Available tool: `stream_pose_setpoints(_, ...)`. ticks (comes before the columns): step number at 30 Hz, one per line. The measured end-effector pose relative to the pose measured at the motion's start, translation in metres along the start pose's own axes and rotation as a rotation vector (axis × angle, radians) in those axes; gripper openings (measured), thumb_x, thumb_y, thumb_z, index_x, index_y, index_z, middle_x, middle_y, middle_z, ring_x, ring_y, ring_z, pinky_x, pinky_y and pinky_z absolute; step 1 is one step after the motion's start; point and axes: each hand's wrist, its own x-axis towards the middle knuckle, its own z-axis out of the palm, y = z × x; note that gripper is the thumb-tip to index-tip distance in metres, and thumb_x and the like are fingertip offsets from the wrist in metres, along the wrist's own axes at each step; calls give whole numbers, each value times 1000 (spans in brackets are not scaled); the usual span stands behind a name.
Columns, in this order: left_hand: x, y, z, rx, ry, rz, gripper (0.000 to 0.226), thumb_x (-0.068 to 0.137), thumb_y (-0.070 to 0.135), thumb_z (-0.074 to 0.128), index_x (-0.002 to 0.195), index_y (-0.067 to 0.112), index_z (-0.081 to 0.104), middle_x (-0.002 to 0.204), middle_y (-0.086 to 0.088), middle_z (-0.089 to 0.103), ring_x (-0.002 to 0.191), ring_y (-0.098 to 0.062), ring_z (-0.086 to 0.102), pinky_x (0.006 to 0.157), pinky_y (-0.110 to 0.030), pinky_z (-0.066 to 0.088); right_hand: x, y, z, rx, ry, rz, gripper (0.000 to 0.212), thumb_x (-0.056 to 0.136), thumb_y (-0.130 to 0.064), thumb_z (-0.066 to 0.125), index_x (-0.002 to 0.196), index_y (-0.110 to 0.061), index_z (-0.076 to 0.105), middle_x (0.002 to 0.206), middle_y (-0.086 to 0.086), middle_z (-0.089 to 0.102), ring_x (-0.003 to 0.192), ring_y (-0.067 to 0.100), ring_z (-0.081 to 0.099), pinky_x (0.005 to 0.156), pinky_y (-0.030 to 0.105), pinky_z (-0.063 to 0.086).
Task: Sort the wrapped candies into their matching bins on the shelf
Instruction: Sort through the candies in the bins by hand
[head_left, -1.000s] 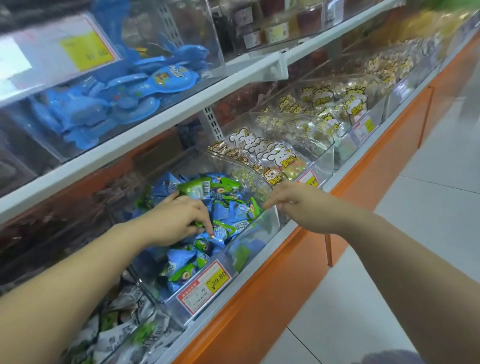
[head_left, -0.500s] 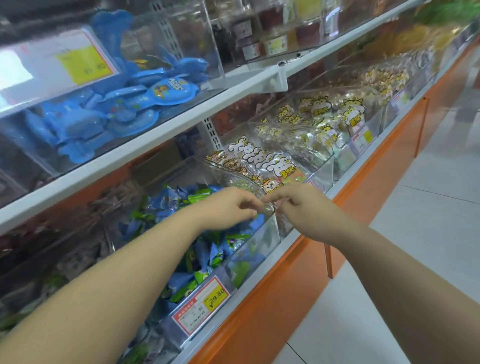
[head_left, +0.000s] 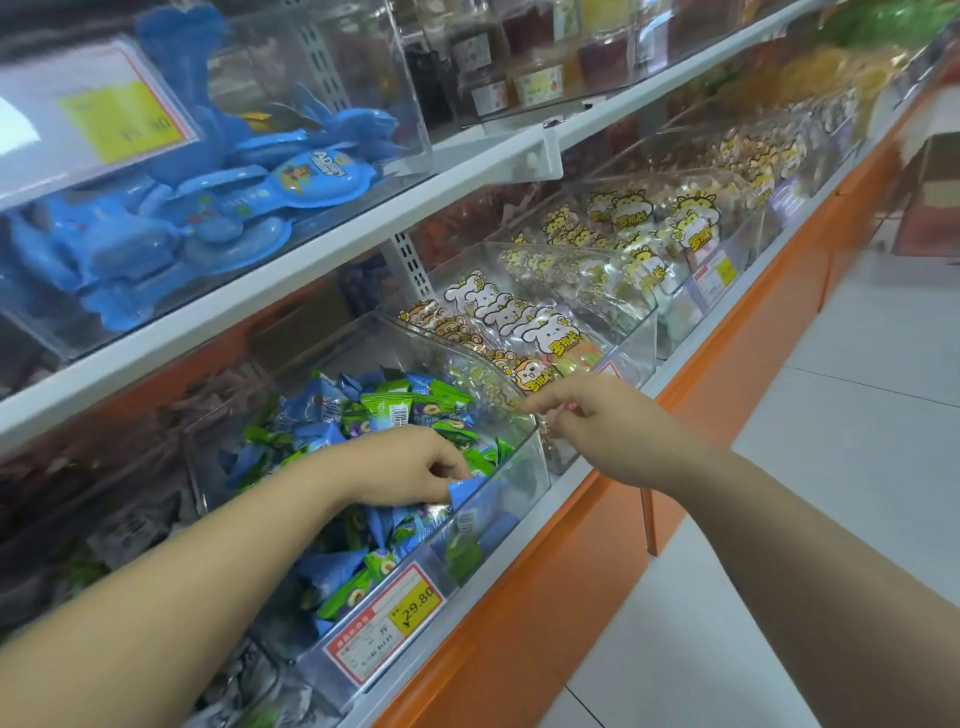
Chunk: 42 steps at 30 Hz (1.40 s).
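Note:
A clear bin (head_left: 524, 467) on the lower shelf holds a heap of blue and green wrapped candies (head_left: 395, 410). My left hand (head_left: 410, 467) is inside this bin, low near its front. Its fingers curl round a blue wrapped candy (head_left: 472, 491) that sticks out under the fingertips. My right hand (head_left: 587, 421) hovers at the bin's right side. Thumb and forefinger pinch together at the top edge of the bin's clear wall. Whether a small wrapper is between them is hidden.
To the right stand bins of clear packets with cartoon animal labels (head_left: 540, 332). A yellow and red price tag (head_left: 384, 618) sits on the candy bin's front. The upper shelf (head_left: 322, 254) carries blue plastic toys (head_left: 208, 208). An orange cabinet base (head_left: 561, 566) and a tiled floor lie below.
My left hand has dropped from the bin's right rim, where it met my right hand, back down into the candies and now grips a blue one. My right hand has barely moved.

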Motion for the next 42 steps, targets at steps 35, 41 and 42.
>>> stream_pose_setpoints(35, -44, 12, -9, -170, 768, -81, 24, 92, 33, 56, 70, 25, 55, 81, 1, 58, 71, -4, 53, 61, -14, 34, 1, -16, 11, -159, 112, -34, 31, 97, -10, 42, 116, -18, 66, 95, -1, 53, 80, 20, 57, 62, 27, 41)
stream_pose_setpoints(41, -139, -12, 9, -320, 1067, -256, 32, 92, 34, 56, 62, 24, 52, 57, 10, 58, 54, -16, 48, 56, -25, 35, -5, -50, 37, -191, 156, -156, 27, 96, -15, 45, 112, -21, 66, 105, 2, 51, 86, 16, 48, 70, 26, 31)
stream_pose_setpoints(42, -156, -15, 14, -338, 1088, -286, 32, 92, 33, 55, 63, 23, 52, 57, 15, 57, 54, -15, 47, 56, -24, 35, -8, -59, 45, -190, 135, -183, 26, 96, -17, 47, 113, -21, 66, 108, 3, 53, 87, 18, 52, 73, 28, 36)
